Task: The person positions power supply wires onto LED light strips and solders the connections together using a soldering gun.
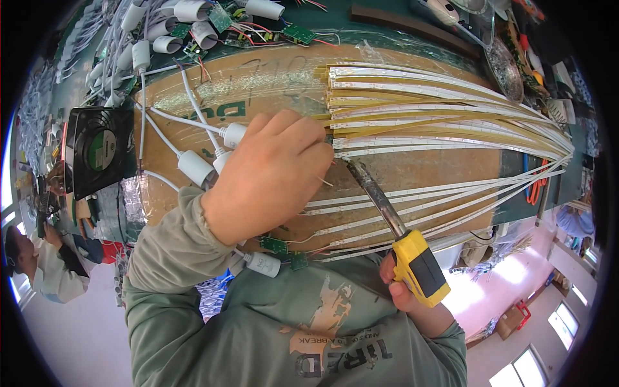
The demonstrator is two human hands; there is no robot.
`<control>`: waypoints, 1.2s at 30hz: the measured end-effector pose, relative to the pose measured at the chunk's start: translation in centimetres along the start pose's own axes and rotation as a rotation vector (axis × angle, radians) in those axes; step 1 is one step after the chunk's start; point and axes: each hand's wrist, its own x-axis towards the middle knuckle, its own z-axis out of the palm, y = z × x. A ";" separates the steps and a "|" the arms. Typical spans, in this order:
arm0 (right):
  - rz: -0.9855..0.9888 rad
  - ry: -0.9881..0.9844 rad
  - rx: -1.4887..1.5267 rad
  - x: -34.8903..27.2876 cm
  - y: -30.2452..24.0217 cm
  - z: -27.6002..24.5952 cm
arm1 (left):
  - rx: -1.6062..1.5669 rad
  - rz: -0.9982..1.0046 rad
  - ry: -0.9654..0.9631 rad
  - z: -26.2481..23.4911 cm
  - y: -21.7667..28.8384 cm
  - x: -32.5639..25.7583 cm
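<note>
LED strips, white and yellow, are laid fanned across a cardboard-covered board on the tabletop, their left ends gathered near the board's middle and their right ends converging at the far right. A soldering iron with a yellow-and-black handle is held in the right hand, the fingers wrapped firmly round the handle; its tip rests at the left end of one of the middle strips. The left hand is curled loosely closed over the strip ends just left of the tip, fingers bent down and pinching; what is pinched cannot be made out.

Progress, as judged: several white plug-in adapters with white cables lie just left of the left hand, and small green circuit boards with thin wires lie at the board's near edge, close to the lower strips. The upper yellow strips appear to end bare. The work is judged to be partway through, the joint under the tip being the one in hand.

Hidden or unclear: the joint itself is covered by the left hand's fingers; whether solder or wire is present cannot be told. A black fan stands at the left. More adapters and boards are piled at the top left, their state unreadable. Another person is cut off at the left rim.
</note>
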 end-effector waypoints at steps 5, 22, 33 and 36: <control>-0.022 -0.020 -0.051 0.3 -0.1 0.1 | 0.004 -0.003 0.005 0.1 0.0 0.0; 0.020 -0.032 -0.031 0.0 0.0 0.0 | 0.021 -0.012 0.064 0.7 0.0 0.3; 0.083 -0.005 -0.053 0.2 -0.3 0.3 | 0.039 -0.017 0.048 0.7 0.1 0.3; 0.044 0.003 -0.049 0.2 0.0 0.3 | 0.042 -0.014 0.040 0.7 0.1 0.4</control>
